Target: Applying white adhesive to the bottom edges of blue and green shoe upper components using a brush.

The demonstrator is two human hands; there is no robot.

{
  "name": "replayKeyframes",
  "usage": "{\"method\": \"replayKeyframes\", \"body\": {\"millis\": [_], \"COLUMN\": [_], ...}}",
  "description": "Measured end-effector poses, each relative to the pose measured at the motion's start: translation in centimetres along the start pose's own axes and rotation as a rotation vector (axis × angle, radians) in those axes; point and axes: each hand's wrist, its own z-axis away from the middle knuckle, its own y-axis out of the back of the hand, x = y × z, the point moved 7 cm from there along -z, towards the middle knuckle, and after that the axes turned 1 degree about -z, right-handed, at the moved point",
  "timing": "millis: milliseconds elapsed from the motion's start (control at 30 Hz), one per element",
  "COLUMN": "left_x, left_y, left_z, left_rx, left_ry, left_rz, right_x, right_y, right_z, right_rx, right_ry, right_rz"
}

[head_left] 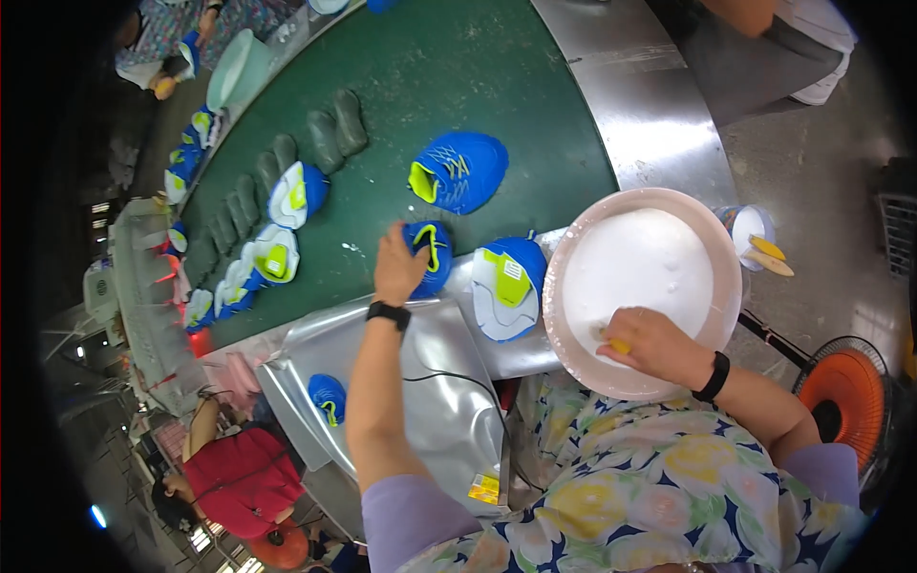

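Note:
My left hand reaches onto the green conveyor belt and grips a blue shoe upper with a yellow lining. My right hand rests at the near rim of a pink basin full of white liquid and holds a small yellow-handled brush, mostly hidden by the fingers. Another blue upper lies sole-side up between my hands. A larger blue upper lies farther up the belt.
A row of dark green shoe lasts and several blue and white uppers run along the belt's left side. A silver metal cover lies below my left arm. An orange fan stands at right. A person in red sits lower left.

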Motion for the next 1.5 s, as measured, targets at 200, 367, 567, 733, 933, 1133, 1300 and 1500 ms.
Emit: {"method": "replayKeyframes", "body": {"millis": [200,367,567,733,933,1133,1300,1500], "left_x": [2.8,10.9,22.0,25.7,29.5,30.7,29.5,25.9], "left_y": [8.6,10.1,4.3,1.5,5.2,6.8,5.3,-2.8], "left_z": [0.6,6.7,12.3,14.7,14.5,14.7,12.9,15.0], "left_rx": [0.14,-0.338,-0.631,-0.352,0.045,0.292,0.07,-0.79], "left_ry": [0.007,0.27,-0.013,0.081,-0.322,-0.699,-0.513,0.547], "left_rz": [0.21,1.249,1.082,1.311,0.804,0.492,0.57,1.383], "right_x": [0.9,2.7,1.6,4.4,6.3,4.3,3.2,3.0], "right_y": [3.9,11.5,16.0,15.3,11.1,9.2,10.8,15.4], "right_z": [3.0,5.1,4.6,6.8,9.1,8.9,8.5,7.5], "right_rx": [-0.003,0.178,0.46,0.593,0.573,0.455,0.512,0.676], "right_ry": [-0.026,-0.127,-0.108,-0.221,-0.625,-0.692,-0.569,-0.054], "right_rz": [0.123,0.023,-0.282,-0.275,-0.648,-0.903,-1.033,-0.511]}}
